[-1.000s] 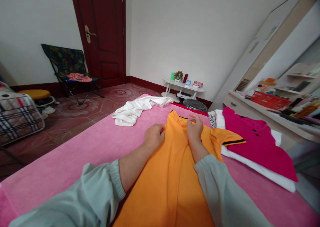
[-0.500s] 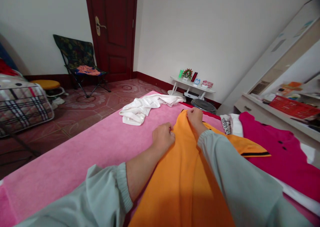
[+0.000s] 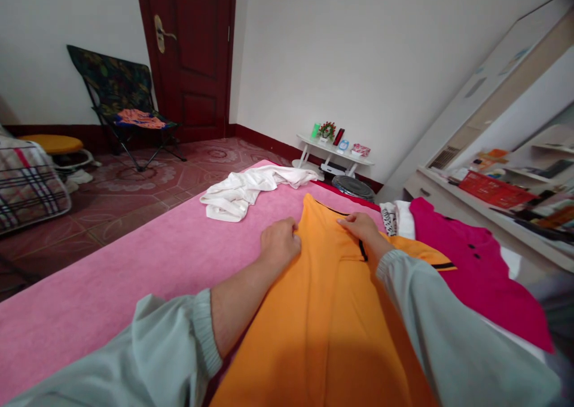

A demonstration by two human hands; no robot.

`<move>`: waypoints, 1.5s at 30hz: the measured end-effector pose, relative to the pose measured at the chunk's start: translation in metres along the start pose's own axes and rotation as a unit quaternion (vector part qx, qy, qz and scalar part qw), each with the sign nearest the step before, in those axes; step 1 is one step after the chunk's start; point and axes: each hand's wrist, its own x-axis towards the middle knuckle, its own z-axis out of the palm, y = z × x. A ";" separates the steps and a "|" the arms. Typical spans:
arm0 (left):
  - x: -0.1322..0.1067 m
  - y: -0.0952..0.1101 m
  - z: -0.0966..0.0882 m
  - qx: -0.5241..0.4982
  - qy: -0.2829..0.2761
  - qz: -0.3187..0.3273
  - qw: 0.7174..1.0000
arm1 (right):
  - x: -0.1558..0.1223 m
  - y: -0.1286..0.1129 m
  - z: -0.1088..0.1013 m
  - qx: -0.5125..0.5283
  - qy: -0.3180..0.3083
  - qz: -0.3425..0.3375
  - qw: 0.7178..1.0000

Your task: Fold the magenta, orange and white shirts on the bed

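Note:
A yellow-orange shirt [image 3: 332, 311] with black trim lies lengthwise before me on the pink bed cover [image 3: 179, 263]. My left hand [image 3: 281, 239] pinches its left edge, fingers curled. On the other side, my right hand [image 3: 361, 228] grips the fabric near the black-edged collar end, thumb and fingers together. A sleeve with a black band spreads to the right, beyond my right forearm, partly over a magenta shirt [image 3: 475, 269]. Ahead and to the left, a crumpled white garment [image 3: 251, 189] rests apart from both hands.
Along the right side stands a white cabinet [image 3: 430, 186] with a red basket [image 3: 493, 189] on it. A low white table [image 3: 334, 147] holds small items by the wall. Left on the tiled floor are a folding chair [image 3: 125, 96] and a yellow stool [image 3: 51, 144].
My right hand has moved from the shirt's far tip to the right and nearer, spreading the end so the black edge shows. My left hand still grips the left edge. The view has turned slightly right.

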 end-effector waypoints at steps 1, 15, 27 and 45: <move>0.000 0.000 0.000 0.001 0.000 0.000 1.000 | -0.002 0.004 -0.002 -0.007 -0.006 0.000 1.000; 0.000 -0.002 0.005 0.024 0.002 -0.001 1.000 | -0.054 -0.031 -0.027 -0.176 0.116 -0.161 0.964; 0.002 -0.002 0.004 0.031 0.003 0.011 0.999 | -0.085 0.005 -0.062 -0.220 -0.049 0.006 0.974; -0.002 -0.007 0.005 0.045 0.023 0.048 0.998 | -0.153 -0.011 -0.111 -0.203 0.000 -0.106 0.973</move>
